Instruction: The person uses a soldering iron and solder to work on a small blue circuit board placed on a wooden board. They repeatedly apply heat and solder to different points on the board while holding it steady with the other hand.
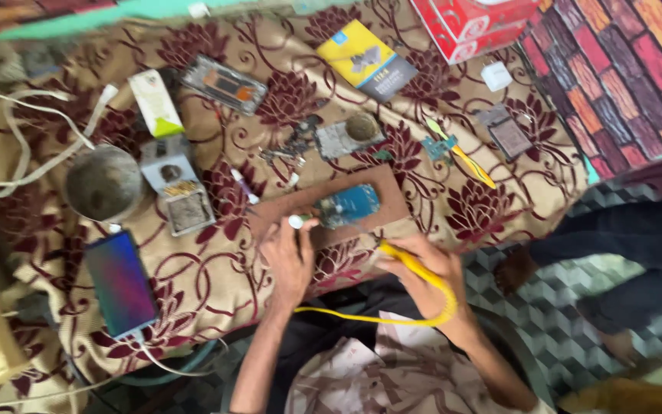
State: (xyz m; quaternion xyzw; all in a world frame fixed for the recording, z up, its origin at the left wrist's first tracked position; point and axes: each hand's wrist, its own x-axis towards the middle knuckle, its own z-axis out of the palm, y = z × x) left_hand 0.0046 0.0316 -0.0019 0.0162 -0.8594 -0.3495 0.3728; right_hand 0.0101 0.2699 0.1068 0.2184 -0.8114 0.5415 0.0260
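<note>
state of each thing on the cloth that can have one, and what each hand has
blue circuit board: flat on a brown board
yellow soldering iron: held in right hand, tip toward the circuit board
left hand: pinching a small white piece
phone with coloured screen: screen lit, cable plugged in
round grey metal bowl: upright
yellow tweezers: lying untouched

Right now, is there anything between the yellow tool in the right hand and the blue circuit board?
Nothing visible. The yellow tool in the right hand points toward the blue circuit board on the brown board, with nothing lying between them.
</note>
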